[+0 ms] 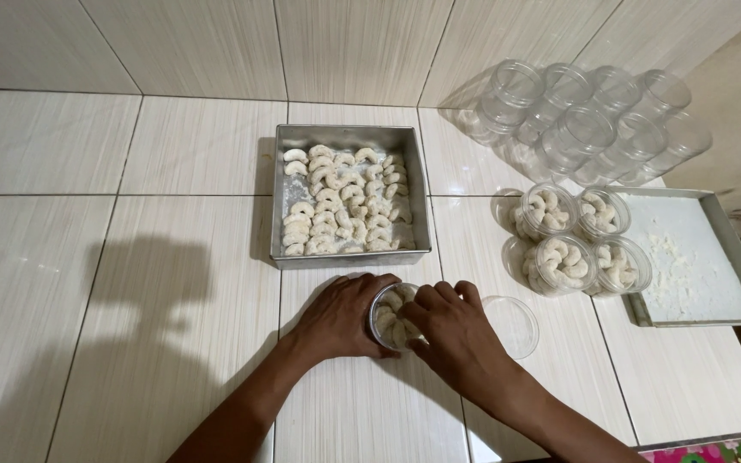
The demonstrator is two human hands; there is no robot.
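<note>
Jar: small round clear plastic jar point(392, 317) of pale crescent cookies, sitting at 6 o'clock from square metal baking tin point(349, 257).
Left hand point(336, 319): cupping jar wall, steadying it.
Right hand point(456, 330): fingertips pressing cookies inside; grasp unclear.

Head view, steeply down, close.

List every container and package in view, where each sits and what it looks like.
Jar in hand: clear round tub of crescent cookies, between left hand and right hand.
Loose lid: clear disc, right of it.
Filled jars: four clear tubs, centre right.
Empty jars: clear cluster, upper right.
No labels or screens.
</note>
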